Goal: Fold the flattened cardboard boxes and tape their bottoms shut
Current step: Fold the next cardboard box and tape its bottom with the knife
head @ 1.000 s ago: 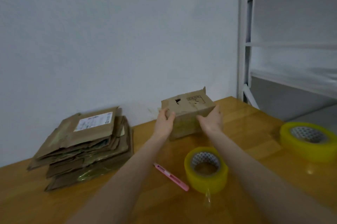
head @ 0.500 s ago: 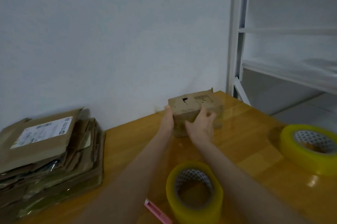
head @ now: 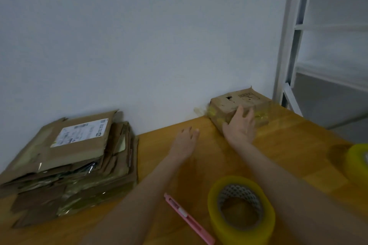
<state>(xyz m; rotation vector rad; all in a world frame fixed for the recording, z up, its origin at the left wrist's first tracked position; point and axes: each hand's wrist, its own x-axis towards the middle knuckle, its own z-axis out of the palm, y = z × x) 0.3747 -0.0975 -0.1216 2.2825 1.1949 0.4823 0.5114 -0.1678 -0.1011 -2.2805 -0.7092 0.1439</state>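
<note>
A small folded cardboard box (head: pixel 229 103) with yellowish tape on its sides stands at the back of the wooden table (head: pixel 294 145), against the wall. My right hand (head: pixel 240 125) presses flat on its near face with straight fingers. My left hand (head: pixel 184 143) hovers off the box, to its left, fingers relaxed and holding nothing. A stack of flattened cardboard boxes (head: pixel 67 163) lies at the left; the top one has a white label. A yellow tape roll (head: pixel 241 207) and a pink utility knife (head: pixel 189 219) lie near me.
A second yellow tape roll (head: pixel 358 163) sits at the right edge of the view. A white metal shelf frame (head: pixel 286 45) stands beyond the table's right end. The white wall runs right behind the table.
The box has been pushed back against the wall. My left hand has let go of it and drawn away to the left; my right hand stays on it.
</note>
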